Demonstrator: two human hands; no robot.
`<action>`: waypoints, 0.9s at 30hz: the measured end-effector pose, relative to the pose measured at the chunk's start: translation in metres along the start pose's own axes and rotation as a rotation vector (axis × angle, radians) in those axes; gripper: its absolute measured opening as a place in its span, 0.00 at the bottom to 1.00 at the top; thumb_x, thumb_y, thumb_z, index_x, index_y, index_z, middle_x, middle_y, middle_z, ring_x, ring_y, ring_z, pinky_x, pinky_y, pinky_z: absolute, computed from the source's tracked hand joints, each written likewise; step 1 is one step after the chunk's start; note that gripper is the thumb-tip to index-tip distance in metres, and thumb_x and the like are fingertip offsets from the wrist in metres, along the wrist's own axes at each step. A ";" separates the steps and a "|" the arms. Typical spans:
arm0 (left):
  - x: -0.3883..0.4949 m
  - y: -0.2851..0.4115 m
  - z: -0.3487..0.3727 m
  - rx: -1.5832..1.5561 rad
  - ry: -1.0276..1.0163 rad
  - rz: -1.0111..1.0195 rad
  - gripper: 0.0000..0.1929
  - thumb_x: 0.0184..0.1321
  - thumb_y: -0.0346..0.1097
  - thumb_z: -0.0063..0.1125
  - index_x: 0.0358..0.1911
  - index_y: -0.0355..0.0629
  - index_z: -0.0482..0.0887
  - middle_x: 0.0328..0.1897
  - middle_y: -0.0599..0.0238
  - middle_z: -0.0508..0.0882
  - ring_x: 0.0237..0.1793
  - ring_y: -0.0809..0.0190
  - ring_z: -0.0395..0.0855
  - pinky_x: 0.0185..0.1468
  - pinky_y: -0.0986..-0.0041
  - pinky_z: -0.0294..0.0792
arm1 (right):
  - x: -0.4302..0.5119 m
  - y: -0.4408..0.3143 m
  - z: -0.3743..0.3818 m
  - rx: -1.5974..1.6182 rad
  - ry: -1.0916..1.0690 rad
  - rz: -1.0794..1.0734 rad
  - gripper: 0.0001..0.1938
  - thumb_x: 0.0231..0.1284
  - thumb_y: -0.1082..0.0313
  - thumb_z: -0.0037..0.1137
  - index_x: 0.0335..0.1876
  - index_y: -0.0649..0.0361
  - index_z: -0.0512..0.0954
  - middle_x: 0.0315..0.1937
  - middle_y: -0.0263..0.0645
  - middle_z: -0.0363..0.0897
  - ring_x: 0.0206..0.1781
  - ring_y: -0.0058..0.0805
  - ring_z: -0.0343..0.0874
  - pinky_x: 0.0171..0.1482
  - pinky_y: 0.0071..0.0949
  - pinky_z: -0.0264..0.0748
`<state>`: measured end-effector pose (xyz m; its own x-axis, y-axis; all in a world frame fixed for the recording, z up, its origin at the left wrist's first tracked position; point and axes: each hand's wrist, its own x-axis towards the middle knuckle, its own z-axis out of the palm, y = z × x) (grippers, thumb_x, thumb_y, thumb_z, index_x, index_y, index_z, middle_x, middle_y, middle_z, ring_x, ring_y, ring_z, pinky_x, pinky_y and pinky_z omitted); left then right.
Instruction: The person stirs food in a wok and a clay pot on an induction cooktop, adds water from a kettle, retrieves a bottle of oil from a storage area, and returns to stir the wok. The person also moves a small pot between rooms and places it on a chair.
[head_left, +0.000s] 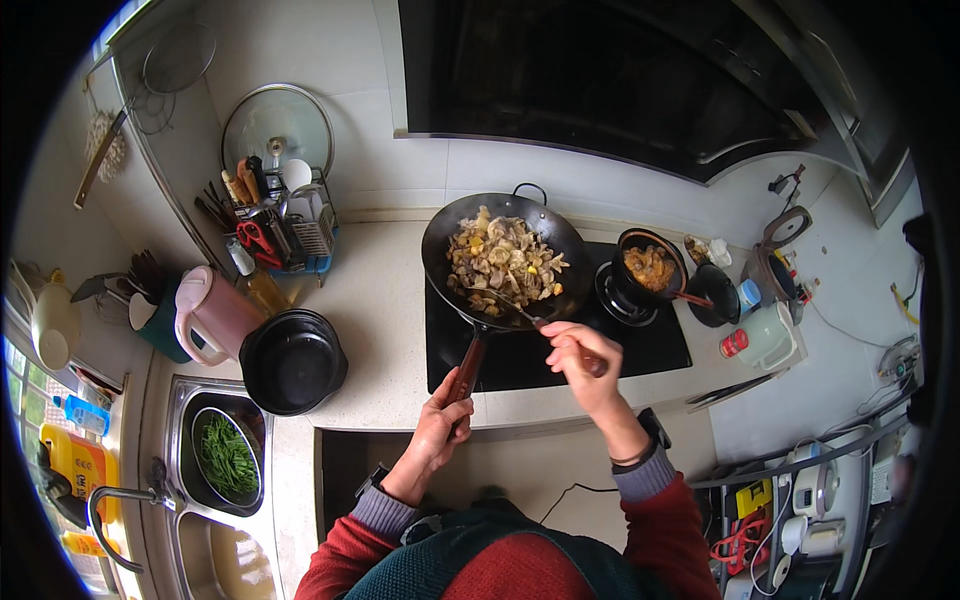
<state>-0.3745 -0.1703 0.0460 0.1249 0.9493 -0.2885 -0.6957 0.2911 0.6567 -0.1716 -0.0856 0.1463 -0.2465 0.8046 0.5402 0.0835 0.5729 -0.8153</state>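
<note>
A dark wok (574, 259) on the black cooktop (525, 367) holds pieces of light-brown meat with some yellow bits (510, 259). My left hand (442, 420) is closed around the wok's wooden handle (469, 367), which points towards me. In my right hand (585, 364) is the wooden grip of a metal spatula or ladle (517, 304); its head lies among the food at the near side of the wok. To the wok's right, over the other burner (626, 304), stands a black pot (679, 259) with orange-brown food and a reddish-brown utensil or handle at its near side.
An empty black pot (292, 361) and a pink kettle (217, 315) stand left on the counter. Behind them are a knife rack (311, 232) and glass lid (262, 124). A colander or bowl of green vegetables (227, 457) sits in the sink. A range hood (600, 75) overhangs the cooktop.
</note>
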 end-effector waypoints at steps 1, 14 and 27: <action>0.000 0.000 0.000 -0.011 0.004 -0.002 0.37 0.58 0.21 0.49 0.72 0.48 0.52 0.29 0.68 0.71 0.16 0.72 0.61 0.20 0.82 0.56 | 0.001 -0.009 -0.008 0.039 0.022 0.010 0.08 0.66 0.75 0.46 0.34 0.71 0.76 0.41 0.47 0.82 0.25 0.20 0.78 0.27 0.17 0.76; 0.001 -0.001 0.002 0.017 0.027 0.004 0.37 0.57 0.21 0.49 0.72 0.49 0.54 0.29 0.68 0.71 0.16 0.73 0.62 0.20 0.83 0.56 | 0.074 0.063 -0.048 0.281 0.469 0.025 0.10 0.68 0.70 0.47 0.36 0.69 0.76 0.40 0.47 0.82 0.23 0.25 0.79 0.27 0.20 0.78; 0.001 -0.001 0.002 0.002 0.020 0.010 0.35 0.57 0.21 0.49 0.71 0.49 0.56 0.29 0.67 0.72 0.15 0.73 0.61 0.19 0.83 0.56 | 0.074 0.095 -0.047 0.368 0.303 0.120 0.09 0.65 0.72 0.47 0.34 0.69 0.76 0.39 0.47 0.83 0.25 0.26 0.80 0.31 0.23 0.78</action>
<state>-0.3723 -0.1693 0.0462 0.1040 0.9496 -0.2956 -0.6953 0.2819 0.6611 -0.1363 0.0355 0.1190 0.0402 0.9020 0.4299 -0.2658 0.4244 -0.8656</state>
